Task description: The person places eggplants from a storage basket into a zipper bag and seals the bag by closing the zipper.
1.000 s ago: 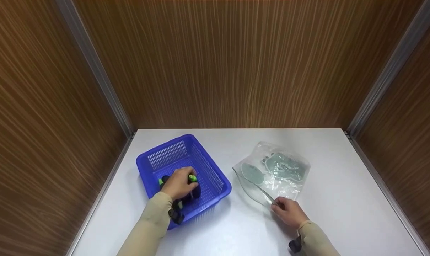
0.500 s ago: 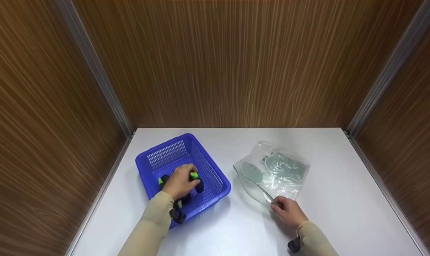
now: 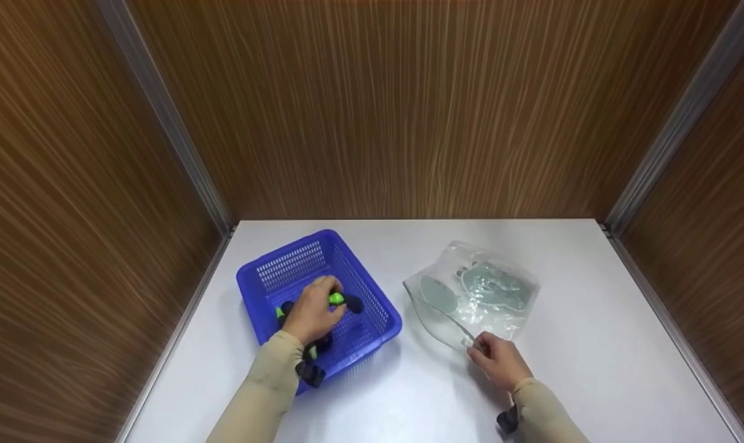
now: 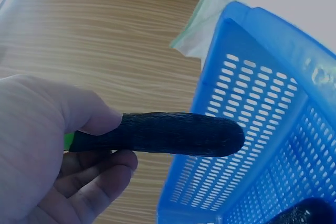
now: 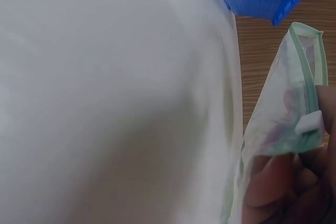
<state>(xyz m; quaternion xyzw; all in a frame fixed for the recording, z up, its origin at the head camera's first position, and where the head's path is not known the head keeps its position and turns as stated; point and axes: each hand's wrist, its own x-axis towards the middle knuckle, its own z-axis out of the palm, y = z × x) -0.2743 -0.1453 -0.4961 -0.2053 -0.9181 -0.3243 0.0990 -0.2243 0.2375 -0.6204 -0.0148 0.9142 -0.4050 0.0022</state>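
Note:
In the head view my left hand (image 3: 312, 315) is over the blue plastic basket (image 3: 368, 278), pinching a small dark eggplant (image 3: 353, 304) near its bright green cap. The left wrist view shows this eggplant (image 4: 178, 134) lying level between thumb and fingers, its blunt end pointing toward the basket wall. Several more dark eggplants (image 3: 326, 342) lie in the basket, partly hidden beneath the left hand and wrist. On the right, my right hand (image 3: 501, 363) grips the edge of a clear zip bag (image 3: 436, 320) with its mouth parted. A white slider (image 5: 308, 123) sits by those fingers.
Basket and bag rest apart on a white table (image 3: 403, 406). Wood-grain panels (image 3: 409, 123) enclose the back and both sides. The bag carries pale green printed shapes (image 3: 495, 286) and lies nearly flat.
My left hand has moved slightly up and away within the basket, and the pinched eggplant has swung from hanging down to pointing right. The right hand keeps its hold on the bag edge.

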